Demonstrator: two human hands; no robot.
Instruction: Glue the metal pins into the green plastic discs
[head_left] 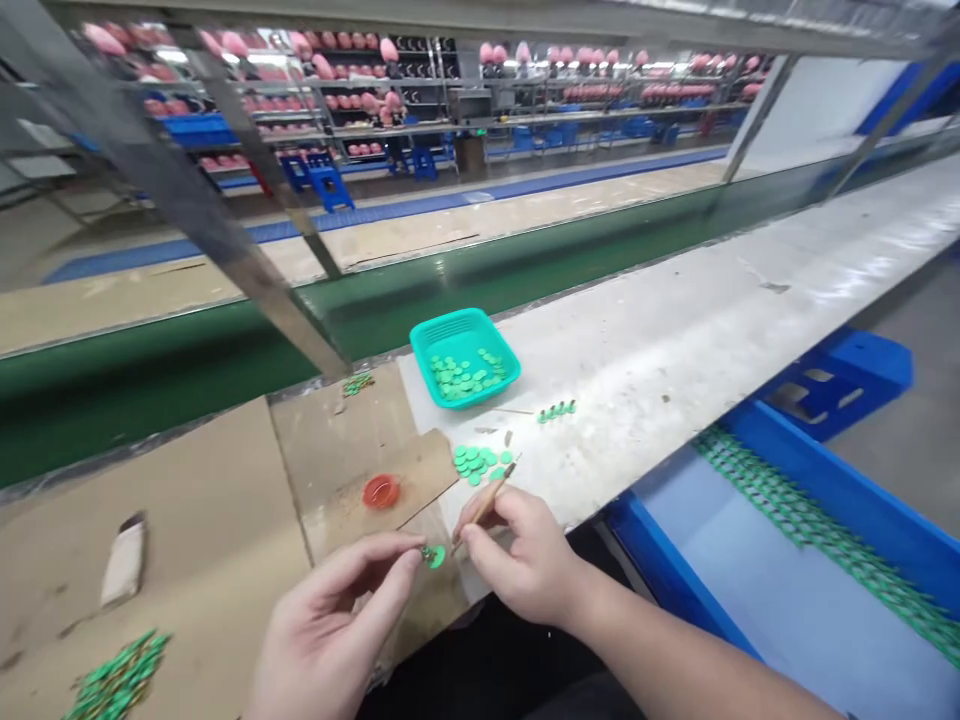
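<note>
Low in the middle of the head view, my left hand (341, 610) pinches a small green piece (436, 557) with brownish bits between thumb and forefinger. My right hand (529, 550) grips a thin wooden-handled tool (489, 499) like a pen. Its lower tip points down close to the green piece; whether they touch I cannot tell. Just beyond my right hand lie loose green discs (471, 461). A small red cup (381, 491) stands on the cardboard (352, 440) ahead of my left hand. Behind the discs is a turquoise basket (512, 372) holding more green discs.
Several green pieces with dark tops (556, 411) stand in a row on the white bench (645, 350). Green-and-gold pieces (120, 680) are heaped at lower left, near a pale block (124, 562). A blue crate (742, 620) sits at right. A metal post (217, 230) rises at left.
</note>
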